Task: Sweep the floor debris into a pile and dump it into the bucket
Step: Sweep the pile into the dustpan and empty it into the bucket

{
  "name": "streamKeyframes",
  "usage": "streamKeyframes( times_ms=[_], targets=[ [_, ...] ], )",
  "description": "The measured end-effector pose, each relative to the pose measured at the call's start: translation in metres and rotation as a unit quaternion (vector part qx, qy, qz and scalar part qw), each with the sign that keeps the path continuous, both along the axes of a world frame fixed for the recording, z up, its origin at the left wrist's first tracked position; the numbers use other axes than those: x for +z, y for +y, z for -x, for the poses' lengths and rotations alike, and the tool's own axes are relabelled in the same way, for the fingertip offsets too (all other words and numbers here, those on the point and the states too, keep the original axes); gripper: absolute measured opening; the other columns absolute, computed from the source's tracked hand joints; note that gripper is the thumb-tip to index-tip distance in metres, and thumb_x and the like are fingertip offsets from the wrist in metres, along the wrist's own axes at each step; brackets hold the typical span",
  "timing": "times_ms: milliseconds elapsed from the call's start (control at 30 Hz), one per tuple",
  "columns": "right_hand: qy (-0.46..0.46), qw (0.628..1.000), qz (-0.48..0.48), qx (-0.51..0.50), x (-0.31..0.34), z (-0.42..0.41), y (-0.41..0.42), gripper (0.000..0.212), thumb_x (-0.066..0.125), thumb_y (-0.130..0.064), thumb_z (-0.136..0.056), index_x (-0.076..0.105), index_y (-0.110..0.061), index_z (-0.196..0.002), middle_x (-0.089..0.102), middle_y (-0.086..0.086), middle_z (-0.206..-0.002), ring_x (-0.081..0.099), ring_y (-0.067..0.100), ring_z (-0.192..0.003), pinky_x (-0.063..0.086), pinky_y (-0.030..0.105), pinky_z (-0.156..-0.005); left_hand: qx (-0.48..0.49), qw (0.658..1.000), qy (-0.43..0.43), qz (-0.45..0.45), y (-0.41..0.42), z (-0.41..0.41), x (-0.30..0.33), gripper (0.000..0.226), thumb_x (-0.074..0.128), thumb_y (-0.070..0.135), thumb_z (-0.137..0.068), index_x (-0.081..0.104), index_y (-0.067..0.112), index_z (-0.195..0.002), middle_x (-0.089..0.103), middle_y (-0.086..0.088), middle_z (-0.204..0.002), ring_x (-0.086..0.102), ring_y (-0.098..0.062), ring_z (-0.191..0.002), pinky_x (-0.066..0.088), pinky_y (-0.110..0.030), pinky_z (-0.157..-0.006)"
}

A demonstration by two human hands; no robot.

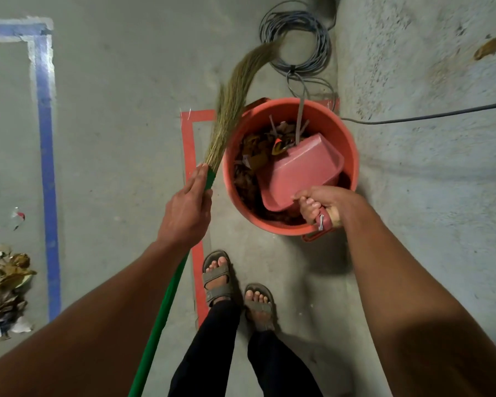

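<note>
Left hand [184, 213]: fingers wrapped around the green broom [232, 93] handle, bristles raised beside the bucket.
Right hand [324, 204]: fingers curled tight on the pink dustpan [304, 170] handle.
Dustpan: tipped inside the orange bucket [352, 156].
Bucket: on the floor, holding dry leaves and scraps.
Debris pile [3, 285]: far left, beyond the blue tape line [48, 173].

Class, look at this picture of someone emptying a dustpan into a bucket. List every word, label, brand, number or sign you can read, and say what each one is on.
No text can be read anywhere in the picture.
Dustpan: a small tag on its handle near the right hand, too small to read.
Bucket, broom: no lettering shows.
Debris pile: wrappers too blurred to read.
Blue tape and red tape: plain lines, no writing.
</note>
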State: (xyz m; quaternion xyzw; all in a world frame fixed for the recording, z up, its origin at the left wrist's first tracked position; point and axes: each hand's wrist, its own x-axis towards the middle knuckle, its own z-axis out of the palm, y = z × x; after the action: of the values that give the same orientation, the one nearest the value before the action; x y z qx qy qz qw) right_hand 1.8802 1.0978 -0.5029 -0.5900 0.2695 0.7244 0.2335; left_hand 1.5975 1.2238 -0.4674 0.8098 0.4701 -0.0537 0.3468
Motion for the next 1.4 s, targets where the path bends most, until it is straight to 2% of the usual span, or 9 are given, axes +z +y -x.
streamKeyframes(
  times_ms=[267,500,633,767,867,1000,1133,1233,1400],
  targets=[
    [-0.089,0.954,0.034,0.284,0.077,-0.005,-0.002,0.04,0.048,-0.021,-0.109,0.042,-0.019,-0.07,0.035,-0.005,-0.048,0.027,0.005,-0.034,0.027,0.017,-0.032,0.083,0.997,0.007,0.003,0.0,0.018,0.037,0.056,0.037,0.035,-0.111,0.018,0.034,-0.164,0.036,0.0,-0.166,0.056,-0.034,-0.131,0.05,-0.055,-0.108],
    [-0.134,0.792,0.069,0.591,0.043,0.002,0.065,0.045,0.047,-0.026,-0.11,0.051,-0.006,-0.07,0.055,0.006,-0.05,0.046,0.019,-0.055,0.043,0.031,-0.058,0.084,0.996,0.003,-0.011,0.013,0.025,0.003,0.056,0.039,0.034,-0.11,0.019,0.035,-0.162,0.048,-0.004,-0.158,0.063,-0.036,-0.121,0.055,-0.058,-0.099],
    [-0.179,0.79,0.056,0.584,0.023,0.008,0.089,0.041,0.047,-0.023,-0.11,0.056,-0.011,-0.072,0.054,0.012,-0.078,0.049,0.023,-0.067,0.043,0.034,-0.066,0.061,0.998,0.011,-0.01,0.015,0.03,-0.027,0.056,0.039,0.033,-0.111,0.019,0.033,-0.163,0.041,-0.002,-0.163,0.057,-0.035,-0.131,0.049,-0.056,-0.109],
    [-0.18,0.843,0.001,0.506,0.001,0.016,0.083,0.054,0.051,-0.01,-0.104,0.069,-0.031,-0.058,0.058,0.005,-0.048,0.046,0.018,-0.056,0.046,0.03,-0.052,0.048,0.999,0.011,-0.006,0.012,0.033,-0.039,0.055,0.04,0.03,-0.111,0.022,0.029,-0.163,0.039,-0.002,-0.164,0.05,-0.034,-0.139,0.043,-0.05,-0.116],
    [-0.143,0.799,0.093,0.577,0.007,0.027,0.081,0.06,0.042,-0.024,-0.111,0.05,-0.013,-0.053,0.053,0.008,-0.048,0.041,0.02,-0.059,0.038,0.035,-0.062,0.033,0.999,0.011,-0.004,0.01,0.031,-0.034,0.054,0.039,0.03,-0.111,0.022,0.031,-0.162,0.04,-0.002,-0.163,0.054,-0.035,-0.134,0.046,-0.053,-0.112],
    [-0.109,0.764,0.063,0.632,0.032,0.02,0.065,0.043,0.04,-0.021,-0.111,0.045,-0.013,-0.069,0.047,0.009,-0.062,0.036,0.016,-0.051,0.039,0.032,-0.061,0.03,0.999,0.021,-0.007,0.011,0.028,-0.011,0.056,0.039,0.031,-0.111,0.02,0.03,-0.164,0.034,0.0,-0.167,0.051,-0.035,-0.137,0.043,-0.051,-0.115],
    [-0.135,0.74,0.069,0.655,0.077,0.016,0.042,0.021,0.05,-0.001,-0.101,0.067,0.01,-0.107,0.069,0.016,-0.077,0.055,0.025,-0.071,0.047,0.037,-0.068,0.036,0.999,0.032,-0.003,0.01,0.02,0.018,0.057,0.04,0.029,-0.111,0.021,0.027,-0.165,0.031,0.0,-0.168,0.047,-0.035,-0.142,0.038,-0.049,-0.118],
    [-0.26,0.738,0.056,0.621,0.105,0.013,0.026,0.022,0.059,0.002,-0.093,0.067,0.0,-0.113,0.062,0.014,-0.093,0.06,0.025,-0.074,0.049,0.032,-0.062,0.05,0.998,0.035,0.007,0.007,0.012,0.032,0.057,0.04,0.029,-0.111,0.021,0.028,-0.165,0.031,0.0,-0.168,0.046,-0.034,-0.142,0.038,-0.048,-0.118],
    [-0.411,0.645,0.094,0.638,0.079,0.016,0.027,0.026,0.057,-0.018,-0.097,0.065,-0.004,-0.118,0.062,0.012,-0.094,0.058,0.025,-0.074,0.046,0.037,-0.068,0.042,0.999,0.019,0.003,0.002,0.007,0.017,0.055,0.041,0.029,-0.111,0.023,0.031,-0.163,0.04,-0.003,-0.163,0.055,-0.034,-0.131,0.048,-0.053,-0.11]
  ],
)
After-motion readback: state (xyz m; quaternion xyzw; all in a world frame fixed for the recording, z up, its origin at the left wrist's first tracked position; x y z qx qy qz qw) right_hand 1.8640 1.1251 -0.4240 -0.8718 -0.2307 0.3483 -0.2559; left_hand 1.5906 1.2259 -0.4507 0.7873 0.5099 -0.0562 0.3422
